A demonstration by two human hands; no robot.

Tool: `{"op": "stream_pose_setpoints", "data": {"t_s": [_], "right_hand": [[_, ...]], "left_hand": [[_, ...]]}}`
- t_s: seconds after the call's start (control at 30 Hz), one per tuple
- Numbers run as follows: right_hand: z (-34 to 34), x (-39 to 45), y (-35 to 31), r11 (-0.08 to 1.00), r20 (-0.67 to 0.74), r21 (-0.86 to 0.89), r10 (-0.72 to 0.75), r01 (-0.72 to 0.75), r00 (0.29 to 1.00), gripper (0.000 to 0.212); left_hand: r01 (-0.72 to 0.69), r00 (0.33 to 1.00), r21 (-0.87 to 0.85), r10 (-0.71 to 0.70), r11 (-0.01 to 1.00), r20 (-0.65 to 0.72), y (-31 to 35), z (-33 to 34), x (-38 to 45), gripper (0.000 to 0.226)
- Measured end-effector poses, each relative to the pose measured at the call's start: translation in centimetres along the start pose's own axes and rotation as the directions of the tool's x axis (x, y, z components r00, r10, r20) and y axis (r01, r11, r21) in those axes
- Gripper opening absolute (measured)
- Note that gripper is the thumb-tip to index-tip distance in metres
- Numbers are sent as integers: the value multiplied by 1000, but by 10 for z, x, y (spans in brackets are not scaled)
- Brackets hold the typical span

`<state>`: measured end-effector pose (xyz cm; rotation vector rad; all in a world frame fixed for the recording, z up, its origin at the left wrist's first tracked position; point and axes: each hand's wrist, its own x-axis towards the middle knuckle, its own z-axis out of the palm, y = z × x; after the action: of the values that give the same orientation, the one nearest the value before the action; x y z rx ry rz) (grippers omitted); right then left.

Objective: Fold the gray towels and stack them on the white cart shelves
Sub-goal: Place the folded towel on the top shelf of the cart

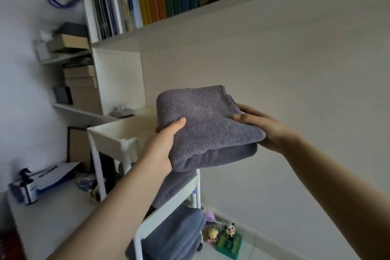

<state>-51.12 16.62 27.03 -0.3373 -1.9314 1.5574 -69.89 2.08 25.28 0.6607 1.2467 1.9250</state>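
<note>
Above top tray of white cart, held folded gray towel btwn left hand & right hand, both gripping its ends.

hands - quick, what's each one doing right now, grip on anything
Left hand: grip on the folded gray towel, thumb on top, fingers underneath.
Right hand: grip on the same towel at its other side, thumb on top.

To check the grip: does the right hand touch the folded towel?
Touching. In the head view the right hand holds the folded gray towel, thumb on top.
</note>
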Motion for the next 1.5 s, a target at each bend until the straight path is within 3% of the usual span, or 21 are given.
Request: {"op": "stream_pose_setpoints", "data": {"t_s": [0.07, 0.13, 0.27, 0.37, 0.5, 0.6, 0.7, 0.83, 0.9, 0.93, 0.97, 1.03, 1.07, 1.13, 1.17, 1.27, 1.4, 1.5], "right_hand": [[0, 27, -10, 999, 53, -46, 2, 0, 999, 52], [2, 50, -21, 996, -14, -63, 58, -58, 998, 47], [23, 85, -21, 991, 35, -88, 107, -104, 994, 38], [47, 107, -5, 999, -9, -29, 21, -21, 1000, 44], [70, 130, 14, 988, -133, 123, -74, 91, 988, 35], [75, 141, 33, 989, -208, 107, -77, 101, 975, 39], [79, 143, 47, 993, -274, 92, -49, 77, 960, 40], [82, 148, 55, 993, -311, -96, -100, 73, 945, 47], [85, 148, 57, 954, -292, -287, -174, 87, 940, 51], [87, 149, 57, 931, -270, -352, -201, 98, 942, 53], [89, 148, 58, 911, -247, -400, -214, 102, 945, 53], [91, 148, 59, 848, -195, -520, -232, 100, 953, 50], [91, 149, 62, 808, -175, -581, -239, 96, 955, 47], [89, 152, 65, 750, -164, -658, -235, 72, 958, 43], [89, 152, 65, 725, -163, -686, -226, 54, 960, 41], [88, 151, 67, 654, -157, -756, -229, 32, 961, 39], [93, 147, 68, 615, -166, -788, -232, 12, 958, 39], [98, 140, 64, 508, -195, -860, -234, -51, 952, 41]], "left_hand": [[-22, 999, -40, 21, 999, -27, 16, -1, 13, 54], [-89, 993, -78, 82, 993, -83, 31, -6, 27, 54], [-173, 954, -14, 164, 985, -252, 51, -29, 57, 107], [-143, 945, 85, 161, 986, -285, 63, -43, 73, 114], [-34, 965, 268, 101, 963, -242, 80, -54, 73, 90], [81, 980, 478, 18, 874, -200, 81, -65, 73, 85], [149, 984, 554, -69, 819, -163, 84, -73, 78, 83], [152, 982, 642, -42, 752, -184, 86, -84, 94, 122], [141, 985, 679, -31, 720, -172, 86, -85, 96, 113], [128, 987, 742, -13, 658, -159, 87, -85, 95, 103], [119, 988, 850, 19, 512, -150, 89, -85, 95, 94], [89, 984, 992, 144, 94, -102, 93, -84, 97, 83], [65, 978, 996, 204, -59, -51, 94, -83, 97, 77], [38, 978, 972, 209, -231, 11, 90, -84, 100, 76], [40, 985, 967, 175, -252, 5, 88, -88, 104, 85], [103, 994, 984, 46, -144, -97, 85, -100, 114, 112], [99, 993, 992, -63, -78, -104, 84, -94, 110, 86], [113, 991, 990, -60, -88, -118, 86, -91, 107, 88]]}}
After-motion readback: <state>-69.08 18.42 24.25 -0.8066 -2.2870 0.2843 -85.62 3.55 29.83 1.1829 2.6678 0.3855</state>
